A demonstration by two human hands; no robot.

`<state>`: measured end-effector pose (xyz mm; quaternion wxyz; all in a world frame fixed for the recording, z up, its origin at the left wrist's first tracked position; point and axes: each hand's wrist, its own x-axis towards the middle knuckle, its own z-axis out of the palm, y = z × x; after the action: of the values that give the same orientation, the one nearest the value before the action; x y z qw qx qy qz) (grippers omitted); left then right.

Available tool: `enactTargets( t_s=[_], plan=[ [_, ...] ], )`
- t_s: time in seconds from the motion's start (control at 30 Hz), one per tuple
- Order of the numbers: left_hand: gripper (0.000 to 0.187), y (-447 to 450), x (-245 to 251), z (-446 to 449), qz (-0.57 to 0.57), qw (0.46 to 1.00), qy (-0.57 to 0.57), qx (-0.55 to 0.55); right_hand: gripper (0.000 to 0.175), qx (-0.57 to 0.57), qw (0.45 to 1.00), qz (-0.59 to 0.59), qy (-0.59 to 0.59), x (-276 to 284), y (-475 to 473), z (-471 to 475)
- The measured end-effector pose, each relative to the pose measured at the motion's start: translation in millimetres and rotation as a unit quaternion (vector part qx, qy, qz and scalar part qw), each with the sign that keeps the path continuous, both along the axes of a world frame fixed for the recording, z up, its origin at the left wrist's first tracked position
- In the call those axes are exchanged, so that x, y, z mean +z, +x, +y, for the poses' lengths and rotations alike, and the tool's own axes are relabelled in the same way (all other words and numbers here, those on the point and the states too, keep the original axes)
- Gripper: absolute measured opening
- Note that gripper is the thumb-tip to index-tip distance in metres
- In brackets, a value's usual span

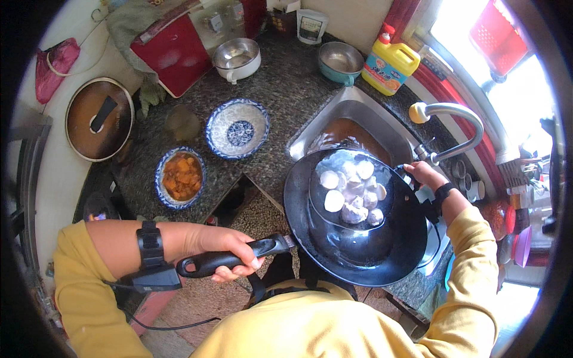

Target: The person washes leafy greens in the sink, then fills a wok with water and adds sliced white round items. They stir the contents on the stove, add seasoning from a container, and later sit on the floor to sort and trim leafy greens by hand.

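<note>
A black wok is held between my two hands, its far rim over the edge of the sink. My left hand is wrapped around its long black handle. On the other side, my right hand grips the small side handle. Several pale, round and chunky pieces of food lie in liquid in the wok, pooled towards the sink side. Beyond the wok, the steel sink holds brownish water. A blue-and-white bowl stands on the counter, and a smaller patterned bowl beside it holds orange-brown food.
A curved faucet rises at the sink's right. Two metal-lined bowls, white and teal, stand at the back, near a yellow detergent jug. A round pan lid is at the left. A flame shows at the lower left.
</note>
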<state>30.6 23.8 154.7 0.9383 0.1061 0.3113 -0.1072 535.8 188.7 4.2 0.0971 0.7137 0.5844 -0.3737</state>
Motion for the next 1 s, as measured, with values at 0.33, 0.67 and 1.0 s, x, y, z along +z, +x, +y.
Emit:
enactTargets(
  t_s=[0.33, 0.67, 1.0],
  plan=[
    [0.017, -0.9, -24.8, -48.1, -0.018, 0.999, 0.026, 0.024, 0.036, -0.017, 0.997, 0.011, 0.079, 9.0, -6.1, 0.7],
    [0.013, -50.4, -75.0, -146.1, -0.056, 0.991, 0.106, 0.068, 0.037, -0.044, 0.958, 0.054, 0.280, 74.7, -97.9, -7.0],
    [0.012, -156.6, -44.8, -354.0, 0.096, 0.931, 0.237, 0.260, 0.036, 0.182, 0.899, 0.183, 0.353, 148.9, -389.3, -41.5]
  ],
)
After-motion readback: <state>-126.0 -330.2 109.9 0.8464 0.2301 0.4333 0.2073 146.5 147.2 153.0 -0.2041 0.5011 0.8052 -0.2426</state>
